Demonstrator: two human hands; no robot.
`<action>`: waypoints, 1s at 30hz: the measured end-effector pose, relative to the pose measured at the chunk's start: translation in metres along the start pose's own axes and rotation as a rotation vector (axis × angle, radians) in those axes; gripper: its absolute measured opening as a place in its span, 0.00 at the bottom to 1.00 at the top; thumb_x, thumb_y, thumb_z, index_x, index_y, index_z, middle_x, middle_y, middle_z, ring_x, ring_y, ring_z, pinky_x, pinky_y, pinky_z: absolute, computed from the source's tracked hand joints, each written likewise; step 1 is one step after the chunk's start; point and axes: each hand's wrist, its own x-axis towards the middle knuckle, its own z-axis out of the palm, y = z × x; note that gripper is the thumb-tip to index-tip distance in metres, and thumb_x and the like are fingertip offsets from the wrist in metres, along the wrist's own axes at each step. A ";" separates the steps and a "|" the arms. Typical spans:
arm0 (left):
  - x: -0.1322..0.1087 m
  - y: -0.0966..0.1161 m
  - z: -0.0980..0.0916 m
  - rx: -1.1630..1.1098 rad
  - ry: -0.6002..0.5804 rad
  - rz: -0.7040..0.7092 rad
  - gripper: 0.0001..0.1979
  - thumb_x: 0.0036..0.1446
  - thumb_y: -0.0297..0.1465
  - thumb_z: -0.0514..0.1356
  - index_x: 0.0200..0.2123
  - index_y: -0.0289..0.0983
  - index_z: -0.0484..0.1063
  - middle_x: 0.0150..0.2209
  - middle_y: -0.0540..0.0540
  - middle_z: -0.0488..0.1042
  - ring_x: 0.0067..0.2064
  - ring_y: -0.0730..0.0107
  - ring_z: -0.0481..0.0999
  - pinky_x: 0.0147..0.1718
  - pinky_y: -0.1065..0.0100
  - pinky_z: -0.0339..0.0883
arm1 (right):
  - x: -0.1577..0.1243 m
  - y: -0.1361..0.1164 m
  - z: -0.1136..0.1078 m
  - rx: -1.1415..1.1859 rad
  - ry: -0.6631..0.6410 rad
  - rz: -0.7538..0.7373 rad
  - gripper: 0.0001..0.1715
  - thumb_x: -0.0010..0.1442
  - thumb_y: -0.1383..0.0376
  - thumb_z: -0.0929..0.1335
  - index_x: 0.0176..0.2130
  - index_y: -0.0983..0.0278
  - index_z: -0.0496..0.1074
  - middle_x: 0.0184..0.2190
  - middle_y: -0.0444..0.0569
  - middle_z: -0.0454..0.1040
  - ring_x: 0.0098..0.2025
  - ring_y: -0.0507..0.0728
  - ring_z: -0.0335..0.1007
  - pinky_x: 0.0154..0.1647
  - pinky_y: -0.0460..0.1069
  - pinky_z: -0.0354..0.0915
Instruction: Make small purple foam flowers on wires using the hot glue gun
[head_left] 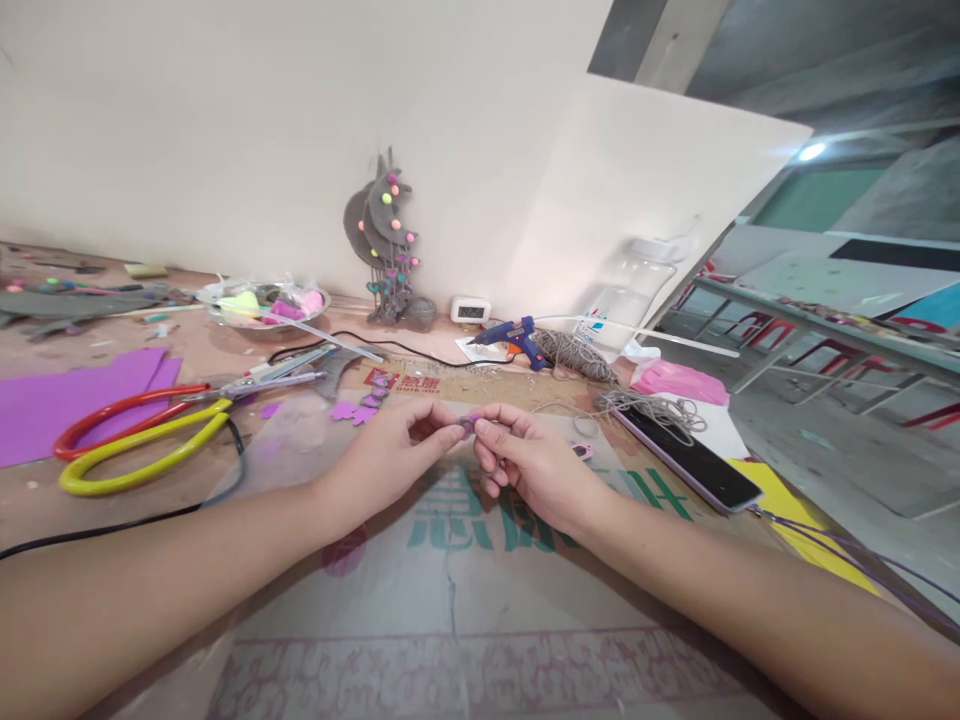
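A small grey-and-purple piece point(467, 426), possibly a felt cutout, is pinched between both hands above the printed cardboard point(465, 590). My left hand point(401, 445) grips its left side with thumb and index finger. My right hand point(525, 460) holds the other side, its remaining fingers curled; a bit of grey strand seems to show among them. Just beyond my left hand lie several small purple cutouts point(358, 410), with grey-and-purple pieces point(379, 388) beside them. A small pink-and-black object point(582, 452) is partly visible behind my right hand.
Red-and-yellow-handled scissors point(150, 430) and purple sheets point(75, 400) lie left. At the back are a bowl point(247, 318), a grey crescent decoration point(384, 235), a timer point(471, 310), a blue glue gun point(517, 340), grey yarn point(574, 355) and a clear bottle point(626, 290). A phone point(686, 455) lies right.
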 end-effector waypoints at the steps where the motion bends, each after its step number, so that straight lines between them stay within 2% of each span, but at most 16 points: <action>1: 0.000 0.000 0.000 0.004 -0.006 0.004 0.07 0.56 0.32 0.55 0.29 0.36 0.70 0.29 0.50 0.73 0.32 0.71 0.71 0.33 0.71 0.63 | 0.000 0.000 0.000 -0.009 -0.011 -0.002 0.13 0.54 0.59 0.70 0.36 0.63 0.66 0.16 0.36 0.64 0.14 0.45 0.56 0.15 0.42 0.57; 10: 0.000 0.000 0.001 -0.015 -0.048 0.015 0.07 0.56 0.31 0.55 0.29 0.36 0.70 0.29 0.49 0.74 0.33 0.70 0.72 0.34 0.70 0.65 | 0.001 0.001 0.000 -0.032 -0.018 0.009 0.14 0.53 0.59 0.70 0.35 0.63 0.64 0.15 0.35 0.64 0.13 0.46 0.55 0.13 0.42 0.58; 13: 0.000 -0.001 0.001 -0.064 -0.063 -0.007 0.07 0.56 0.32 0.56 0.33 0.35 0.70 0.32 0.48 0.75 0.35 0.69 0.73 0.36 0.69 0.66 | 0.001 0.001 -0.001 -0.079 0.035 -0.009 0.14 0.53 0.58 0.70 0.34 0.63 0.63 0.15 0.35 0.63 0.13 0.45 0.55 0.13 0.42 0.58; 16: -0.002 0.000 0.002 -0.065 -0.020 -0.045 0.10 0.56 0.34 0.56 0.38 0.35 0.70 0.35 0.46 0.75 0.37 0.68 0.73 0.36 0.68 0.66 | 0.002 0.001 -0.001 -0.155 0.076 -0.033 0.14 0.53 0.58 0.69 0.33 0.63 0.63 0.15 0.35 0.63 0.13 0.45 0.55 0.13 0.41 0.58; 25: -0.001 0.003 0.001 0.017 0.019 -0.035 0.06 0.55 0.31 0.55 0.31 0.36 0.71 0.30 0.49 0.75 0.34 0.70 0.73 0.33 0.70 0.66 | 0.000 0.000 0.001 -0.260 0.053 -0.060 0.15 0.53 0.58 0.70 0.35 0.63 0.63 0.16 0.34 0.63 0.14 0.45 0.57 0.14 0.41 0.57; 30: 0.000 -0.002 0.000 0.013 0.056 -0.066 0.08 0.55 0.33 0.55 0.32 0.35 0.71 0.31 0.49 0.74 0.32 0.70 0.72 0.31 0.71 0.64 | 0.000 0.002 0.001 -0.171 0.019 -0.061 0.15 0.55 0.57 0.68 0.39 0.63 0.64 0.16 0.35 0.63 0.15 0.45 0.56 0.16 0.42 0.57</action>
